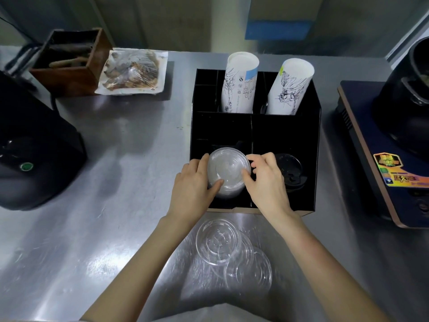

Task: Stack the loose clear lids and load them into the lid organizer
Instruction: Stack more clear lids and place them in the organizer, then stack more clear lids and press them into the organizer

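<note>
A stack of round clear plastic lids (228,170) sits in the front left compartment of a black divided lid organizer (311,145) on a brushed steel counter (130,140). Both hands grip the stack: the left hand (193,182) clasps its left side with the thumb on top, and the right hand (267,180) pinches its right edge. Black cup lids (290,170) fill the compartment just to the right. Two printed white paper cup stacks (240,82) stand in the rear slots. More loose clear lids (232,254) lie overlapping on the counter between the forearms.
</note>
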`<action>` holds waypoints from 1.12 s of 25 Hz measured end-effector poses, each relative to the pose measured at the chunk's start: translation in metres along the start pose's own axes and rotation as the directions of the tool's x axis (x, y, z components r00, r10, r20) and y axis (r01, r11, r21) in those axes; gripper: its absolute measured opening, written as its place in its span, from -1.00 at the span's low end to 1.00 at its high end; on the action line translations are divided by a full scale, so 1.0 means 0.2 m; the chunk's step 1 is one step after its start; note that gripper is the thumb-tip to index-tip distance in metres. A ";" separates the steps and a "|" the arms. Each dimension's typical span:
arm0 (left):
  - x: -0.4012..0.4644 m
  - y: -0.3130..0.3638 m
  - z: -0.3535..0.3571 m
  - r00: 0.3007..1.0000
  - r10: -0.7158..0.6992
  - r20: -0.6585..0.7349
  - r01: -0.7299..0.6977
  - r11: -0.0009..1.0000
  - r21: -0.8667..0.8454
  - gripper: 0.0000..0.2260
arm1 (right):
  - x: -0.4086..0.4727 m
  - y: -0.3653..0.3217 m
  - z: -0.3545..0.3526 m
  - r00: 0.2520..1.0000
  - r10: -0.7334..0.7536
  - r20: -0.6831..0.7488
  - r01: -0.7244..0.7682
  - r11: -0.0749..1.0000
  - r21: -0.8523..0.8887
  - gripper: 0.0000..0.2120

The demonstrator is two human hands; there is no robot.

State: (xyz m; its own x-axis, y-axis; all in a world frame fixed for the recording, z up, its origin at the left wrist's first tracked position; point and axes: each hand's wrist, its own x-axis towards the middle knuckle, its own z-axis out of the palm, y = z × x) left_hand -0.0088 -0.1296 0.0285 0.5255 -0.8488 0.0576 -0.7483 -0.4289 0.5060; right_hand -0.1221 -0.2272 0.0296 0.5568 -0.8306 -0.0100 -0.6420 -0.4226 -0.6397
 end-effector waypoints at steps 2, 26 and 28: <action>0.00 -0.01 0.01 1.000 -0.001 0.003 0.001 1.000 0.018 -0.48 | 0.00 0.00 0.00 1.000 -0.006 0.006 0.006 1.000 -0.009 -0.71; -0.26 -0.05 -0.07 0.989 0.123 -0.080 -0.134 0.979 -0.154 -0.69 | -0.28 -0.02 -0.06 0.986 -0.165 -0.027 0.167 0.978 0.124 -0.78; -0.31 -0.05 -0.07 0.988 0.139 -0.068 -0.149 0.973 -0.177 -0.69 | -0.34 -0.01 -0.05 0.980 -0.201 0.005 0.198 0.970 0.144 -0.79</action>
State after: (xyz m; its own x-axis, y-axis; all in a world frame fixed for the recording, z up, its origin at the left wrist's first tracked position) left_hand -0.0271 -0.0677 0.0323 0.4427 -0.8772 0.1856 -0.7348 -0.2363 0.6358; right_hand -0.1639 -0.1743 0.0390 0.6771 -0.7268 0.1152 -0.4362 -0.5225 -0.7326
